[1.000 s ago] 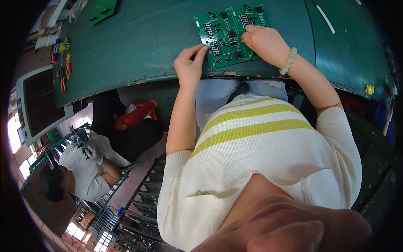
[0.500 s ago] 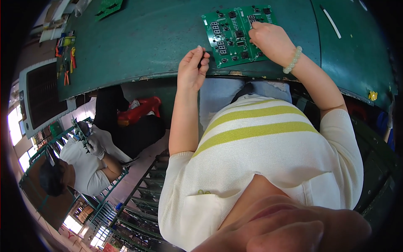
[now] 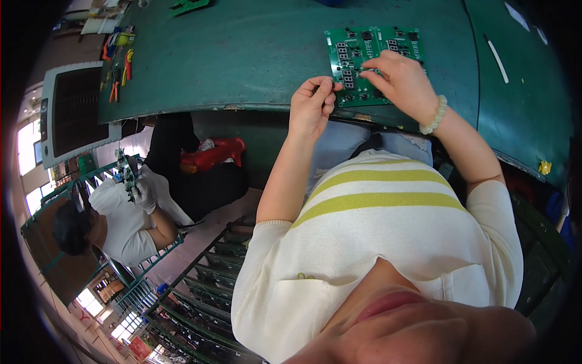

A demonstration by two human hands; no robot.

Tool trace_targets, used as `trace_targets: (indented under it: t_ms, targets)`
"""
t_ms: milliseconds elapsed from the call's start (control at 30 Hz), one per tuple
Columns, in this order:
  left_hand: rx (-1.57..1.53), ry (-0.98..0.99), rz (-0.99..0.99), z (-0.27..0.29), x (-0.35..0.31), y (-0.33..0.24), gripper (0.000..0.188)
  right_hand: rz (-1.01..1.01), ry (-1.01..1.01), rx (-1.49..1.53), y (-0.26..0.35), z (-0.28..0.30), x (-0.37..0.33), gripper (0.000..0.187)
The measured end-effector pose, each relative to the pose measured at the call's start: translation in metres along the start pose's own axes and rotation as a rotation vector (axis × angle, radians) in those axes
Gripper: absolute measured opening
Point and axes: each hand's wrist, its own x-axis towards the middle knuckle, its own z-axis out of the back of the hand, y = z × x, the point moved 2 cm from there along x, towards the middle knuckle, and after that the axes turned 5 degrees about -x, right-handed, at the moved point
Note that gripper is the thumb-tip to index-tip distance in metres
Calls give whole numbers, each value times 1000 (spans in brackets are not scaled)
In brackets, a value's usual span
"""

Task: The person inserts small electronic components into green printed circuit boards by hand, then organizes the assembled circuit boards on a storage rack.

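Note:
A green circuit board (image 3: 356, 97) with black digit displays and several small black parts lies flat near the table's front edge. Beside its left edge, my left hand (image 3: 312, 106) is closed with curled fingers on a small dark piece; its kind is mostly hidden by the fingers. The thumb and forefinger tips reach the board's edge. My right hand (image 3: 403, 79), with a pale bead bracelet (image 3: 435, 115) at the wrist, hovers over the board's middle. Its thumb and forefinger are slightly apart near the left displays, and I see nothing between them.
On the green table (image 3: 242, 60) lie pliers (image 3: 127, 65) at left, another green board (image 3: 189, 6) at the far edge and a white pen-like stick (image 3: 497, 59) at right. A monitor (image 3: 76, 112) stands left. A seated co-worker (image 3: 130, 227) holds a circuit board (image 3: 127, 173) in gloved hands.
The whole view has shifted, so the table things sit farther right. My left hand has come up to the board's edge. My right hand has moved left and nearer over the board, its fingertips parting.

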Motion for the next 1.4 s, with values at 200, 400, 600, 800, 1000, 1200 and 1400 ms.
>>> trace_targets:
  t_ms: [200,400,600,800,1000,1200,1400]
  targets:
    - [183,-11,6,-22,-13,18,8,-2,34,476,-2,-28,-23,11]
    - [201,-6,-67,-24,-17,29,9,-227,128,641,-3,-29,-37,9]
    - [105,-67,-71,-18,-15,22,11,66,-229,85,-21,-19,-10,12]
    - [163,-88,-94,-4,-16,9,15,153,6,-230,-29,-31,10,12]
    - [432,-199,-243,0,-10,4,15,206,115,-388,-25,-31,21,9]
    - [902,-201,-537,-3,5,3,10,204,234,-484,-21,-35,35,8]
    - [1086,-90,-752,-2,12,5,12,113,-6,50,-34,-18,24,13]
